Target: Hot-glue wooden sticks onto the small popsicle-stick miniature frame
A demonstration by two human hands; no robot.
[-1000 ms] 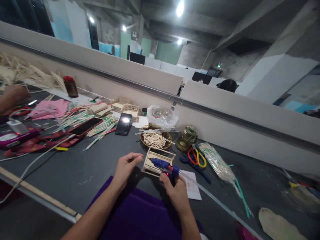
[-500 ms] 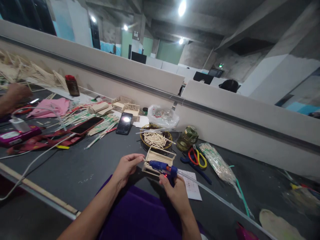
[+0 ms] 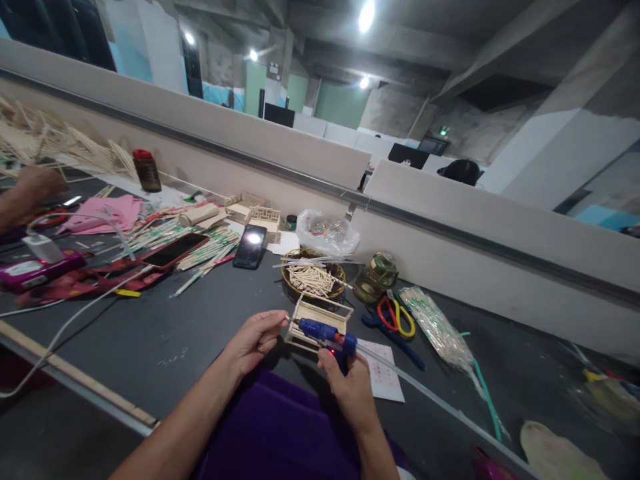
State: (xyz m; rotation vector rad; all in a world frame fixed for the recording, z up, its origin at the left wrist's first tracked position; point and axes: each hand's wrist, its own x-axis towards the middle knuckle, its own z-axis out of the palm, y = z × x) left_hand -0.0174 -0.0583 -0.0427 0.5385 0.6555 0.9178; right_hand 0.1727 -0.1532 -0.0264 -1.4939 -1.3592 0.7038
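Observation:
My right hand (image 3: 353, 387) is wrapped round the handle of a blue hot glue gun (image 3: 320, 331), its small red light lit and a long clear glue stick (image 3: 425, 385) running out of its back. The nozzle points left, towards the pinched fingertips of my left hand (image 3: 257, 339). Whatever small piece those fingers hold is too small to make out. Behind the gun, partly hidden by it, is a small wooden stick frame (image 3: 320, 313) with a slatted base and low rails. A basket (image 3: 286, 283) of short wooden sticks (image 3: 313, 279) stands just beyond it.
To the right lie red-yellow scissors (image 3: 395, 317), blue pliers (image 3: 400, 343), a green glass jar (image 3: 377, 275) and a bagged stick bundle (image 3: 440, 327). A printed sheet (image 3: 385, 377) is beside my right hand. Phones (image 3: 250, 247) and wrapped sticks are left; another person's hand (image 3: 40, 185) is far left.
Very little differs. My left fingers shift slightly at the nozzle tip, the glue gun stays nearly in place, and the whole view moves by a few pixels.

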